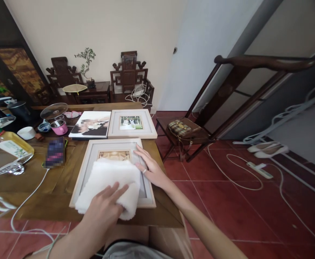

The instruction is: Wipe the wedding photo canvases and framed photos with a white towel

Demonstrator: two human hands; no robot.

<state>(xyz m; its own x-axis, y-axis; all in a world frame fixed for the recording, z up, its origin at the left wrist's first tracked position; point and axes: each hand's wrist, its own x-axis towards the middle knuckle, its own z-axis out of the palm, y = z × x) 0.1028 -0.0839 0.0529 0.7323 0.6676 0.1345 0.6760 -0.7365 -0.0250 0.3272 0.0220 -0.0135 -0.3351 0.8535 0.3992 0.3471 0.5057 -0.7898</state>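
A light wooden picture frame lies flat on the wooden table in front of me. A folded white towel covers most of its glass. My left hand rests on the towel's near edge with fingers stretched out flat. On the frame's right side lies my right hand, fingers spread, a ring on one finger, touching the towel's right edge. Further back are a second framed photo and an unframed photo print.
A phone, white cables, an oil bottle, bowls and a pink cup crowd the table's left. A dark wooden chair with a checked bag stands right, on red tile floor with a power strip.
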